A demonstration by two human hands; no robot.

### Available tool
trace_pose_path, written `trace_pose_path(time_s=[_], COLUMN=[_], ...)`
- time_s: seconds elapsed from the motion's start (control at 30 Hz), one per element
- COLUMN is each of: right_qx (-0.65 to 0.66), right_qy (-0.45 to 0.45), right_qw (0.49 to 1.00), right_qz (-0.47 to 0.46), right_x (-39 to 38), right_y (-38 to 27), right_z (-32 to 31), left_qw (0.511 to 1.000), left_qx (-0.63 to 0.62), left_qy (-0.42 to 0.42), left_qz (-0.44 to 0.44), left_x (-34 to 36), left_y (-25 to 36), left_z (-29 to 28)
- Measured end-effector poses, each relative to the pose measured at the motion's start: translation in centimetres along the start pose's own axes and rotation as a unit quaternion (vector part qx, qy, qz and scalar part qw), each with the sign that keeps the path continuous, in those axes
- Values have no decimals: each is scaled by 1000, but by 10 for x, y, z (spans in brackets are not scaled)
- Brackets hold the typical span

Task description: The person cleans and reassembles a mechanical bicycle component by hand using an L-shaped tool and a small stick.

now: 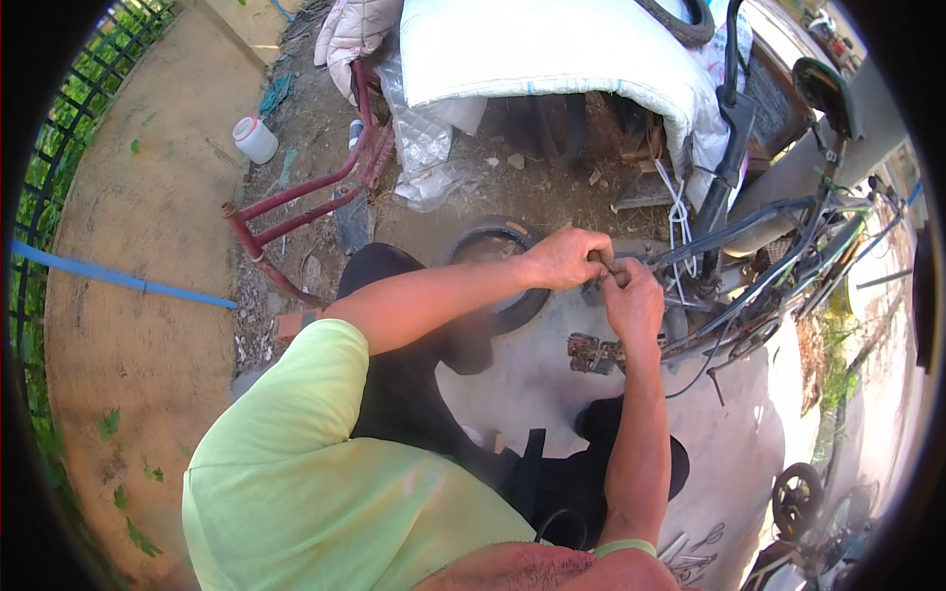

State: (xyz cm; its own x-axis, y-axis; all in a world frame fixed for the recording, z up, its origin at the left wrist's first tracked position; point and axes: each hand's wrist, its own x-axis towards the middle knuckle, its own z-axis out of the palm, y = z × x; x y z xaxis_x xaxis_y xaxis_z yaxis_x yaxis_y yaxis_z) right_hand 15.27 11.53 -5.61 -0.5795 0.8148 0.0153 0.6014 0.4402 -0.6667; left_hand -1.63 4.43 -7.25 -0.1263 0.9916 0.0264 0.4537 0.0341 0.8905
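Note:
My left hand [567, 258] and my right hand [634, 294] meet in front of me, fingers closed in a pinch. Between the fingertips is a small, dark, brownish piece [604, 267], too small to name. Just beyond my right hand, dark metal tubes and cables [729, 236] of a bicycle-like frame reach off to the right. A black tyre [520, 315] lies on the ground, partly hidden under my left forearm. Below my right hand sits a rusty, reddish-brown metal part [589, 353].
A maroon tubular frame [305, 202] lies to the left, near a white jar [256, 142]. White sheeting [532, 44] covers a pile at the back. A blue pipe [128, 280] crosses the far left. Hand tools [690, 559] and a small black wheel [796, 500] are at lower right.

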Motion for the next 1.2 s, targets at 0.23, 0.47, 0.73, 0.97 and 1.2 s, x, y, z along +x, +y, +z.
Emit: trace_pose_path(time_s=[0.23,0.47,0.73,0.97,1.2], right_qx=[2,1,-11,-10,-14], right_qy=[-16,-13,-16,-34,-36], right_qw=[1000,1000,1000,999,999], right_qz=[0,8,21,26,37], right_x=[6,2,2,3,3], right_y=[-1,2,3,2,0], right_z=[0,-2,0,-1,-5], left_qw=[992,995,989,996,988], left_qx=[70,55,94,44,104], left_qy=[43,22,9,10,-11], left_qz=[-101,-80,-111,-79,-116], left_x=[5,7,5,5,8], left_y=[13,5,12,6,12], left_z=[-15,-4,-6,-4,-6])
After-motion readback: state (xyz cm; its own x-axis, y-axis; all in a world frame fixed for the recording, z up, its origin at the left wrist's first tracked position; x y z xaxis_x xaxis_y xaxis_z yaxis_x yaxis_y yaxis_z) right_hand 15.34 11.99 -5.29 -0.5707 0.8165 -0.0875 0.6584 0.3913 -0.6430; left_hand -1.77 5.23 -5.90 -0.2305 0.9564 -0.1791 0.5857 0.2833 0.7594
